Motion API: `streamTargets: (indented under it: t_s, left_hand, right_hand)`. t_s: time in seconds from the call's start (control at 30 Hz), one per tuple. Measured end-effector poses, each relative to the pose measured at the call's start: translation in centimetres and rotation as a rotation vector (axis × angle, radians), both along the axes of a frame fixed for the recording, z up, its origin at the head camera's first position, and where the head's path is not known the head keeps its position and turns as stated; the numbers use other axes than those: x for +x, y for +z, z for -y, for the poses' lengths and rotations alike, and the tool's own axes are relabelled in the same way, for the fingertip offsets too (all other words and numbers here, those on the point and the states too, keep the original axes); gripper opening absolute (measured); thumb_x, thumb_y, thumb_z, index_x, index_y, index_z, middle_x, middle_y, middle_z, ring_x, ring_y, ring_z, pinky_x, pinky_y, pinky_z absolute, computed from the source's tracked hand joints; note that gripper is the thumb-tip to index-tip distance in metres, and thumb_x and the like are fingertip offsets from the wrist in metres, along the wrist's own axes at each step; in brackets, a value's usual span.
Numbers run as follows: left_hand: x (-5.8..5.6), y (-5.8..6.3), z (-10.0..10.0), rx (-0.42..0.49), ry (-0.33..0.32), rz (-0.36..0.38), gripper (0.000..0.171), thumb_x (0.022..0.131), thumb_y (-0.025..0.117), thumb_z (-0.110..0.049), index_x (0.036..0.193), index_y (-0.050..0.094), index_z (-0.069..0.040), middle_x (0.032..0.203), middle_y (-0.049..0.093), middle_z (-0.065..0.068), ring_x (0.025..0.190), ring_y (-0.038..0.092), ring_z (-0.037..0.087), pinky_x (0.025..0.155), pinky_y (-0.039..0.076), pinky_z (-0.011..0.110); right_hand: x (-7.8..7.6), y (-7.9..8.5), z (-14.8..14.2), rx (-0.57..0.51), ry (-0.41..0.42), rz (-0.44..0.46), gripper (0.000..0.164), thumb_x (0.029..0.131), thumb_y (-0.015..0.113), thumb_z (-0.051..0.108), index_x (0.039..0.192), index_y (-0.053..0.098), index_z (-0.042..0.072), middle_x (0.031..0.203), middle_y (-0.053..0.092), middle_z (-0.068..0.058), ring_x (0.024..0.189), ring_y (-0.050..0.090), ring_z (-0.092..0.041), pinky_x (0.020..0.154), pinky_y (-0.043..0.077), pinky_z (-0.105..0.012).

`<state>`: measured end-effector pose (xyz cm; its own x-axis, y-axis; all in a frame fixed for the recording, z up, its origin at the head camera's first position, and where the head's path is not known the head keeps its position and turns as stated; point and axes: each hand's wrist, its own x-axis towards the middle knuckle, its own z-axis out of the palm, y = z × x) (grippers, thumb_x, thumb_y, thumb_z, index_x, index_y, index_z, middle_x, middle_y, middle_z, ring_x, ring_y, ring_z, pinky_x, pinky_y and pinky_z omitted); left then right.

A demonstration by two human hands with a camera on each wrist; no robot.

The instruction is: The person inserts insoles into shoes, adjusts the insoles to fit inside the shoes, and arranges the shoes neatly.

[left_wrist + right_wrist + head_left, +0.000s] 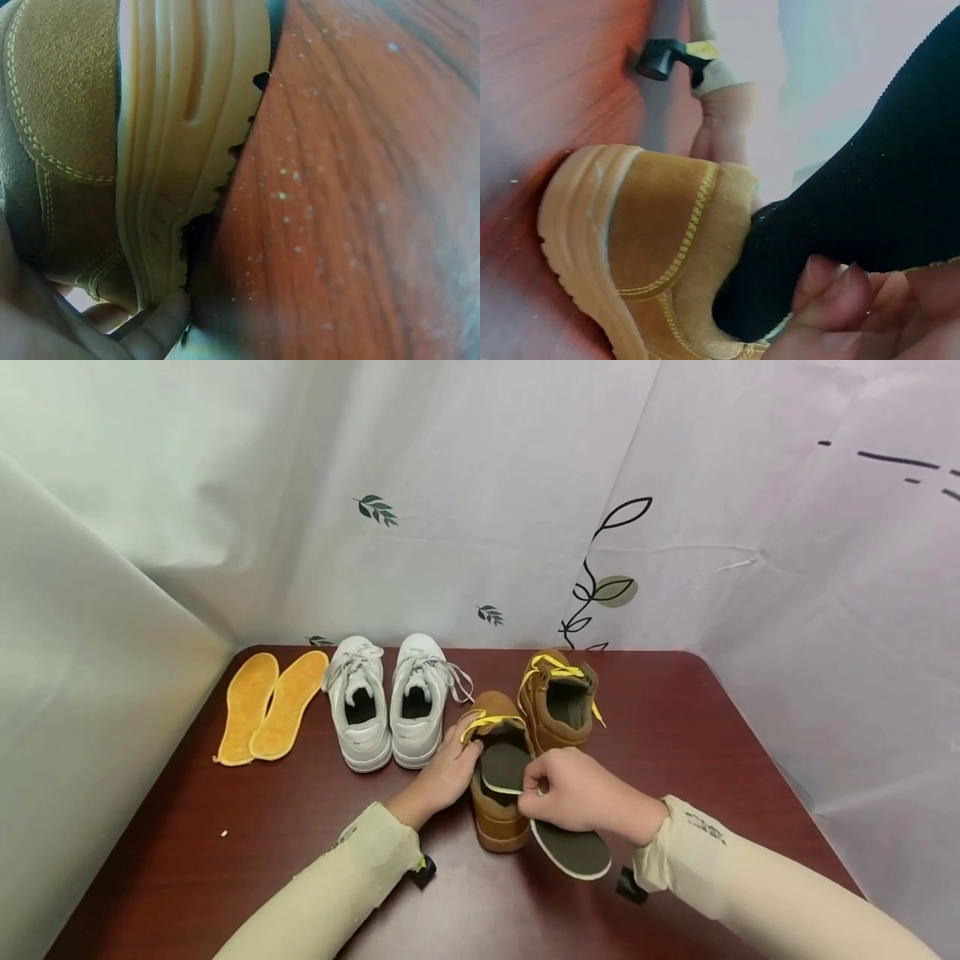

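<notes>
A tan suede shoe (501, 827) with yellow laces stands on the table, its heel toward me. My left hand (450, 770) holds it by its left side near the laces; in the left wrist view its fingers (161, 330) curl along the sole edge. My right hand (573, 789) pinches a dark insole (573, 850) with a pale rim by its edge. One end of that insole sits in the shoe's opening, and the other sticks out over the heel to the right. The right wrist view shows the black insole (855, 195) entering the shoe (660, 225).
The matching tan shoe (564, 727) stands just behind, to the right. White sneakers (365, 739) are side by side left of centre, and two orange insoles (251, 702) overlap at the far left. Fabric (450, 527) hangs behind the dark red table (660, 735).
</notes>
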<state>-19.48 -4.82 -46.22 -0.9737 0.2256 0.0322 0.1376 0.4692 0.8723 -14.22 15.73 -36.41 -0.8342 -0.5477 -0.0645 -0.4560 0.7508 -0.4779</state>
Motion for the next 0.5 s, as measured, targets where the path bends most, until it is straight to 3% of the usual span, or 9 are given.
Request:
streamTargets:
  t_s: [0.3, 0.5]
  left_hand:
    - [-0.1, -0.2, -0.1, -0.043, -0.004, 0.006, 0.051, 0.102, 0.042, -0.03, 0.153, 0.037, -0.026, 0.146, 0.043, 0.016, 0.137, 0.043, 0.036, 0.11, 0.036, 0.054]
    - [-0.1, -0.1, -0.1, -0.057, -0.003, 0.008, 0.051, 0.103, 0.042, -0.03, 0.153, 0.036, -0.027, 0.146, 0.042, 0.016, 0.136, 0.043, 0.036, 0.108, 0.037, 0.055]
  right_hand:
    - [-1.5, -1.1, 2.5, 0.041, -0.106, 0.023, 0.03, 0.08, 0.064, 0.026, 0.051, 0.055, 0.025, 0.044, 0.041, 0.019, 0.046, 0.047, -0.005, 0.049, 0.04, -0.025]
    - [-1.7, -1.7, 3.3, 0.101, -0.158, 0.025, 0.038, 0.084, 0.061, 0.036, 0.052, 0.045, 0.022, 0.045, 0.034, 0.013, 0.042, 0.041, -0.008, 0.044, 0.034, -0.027]
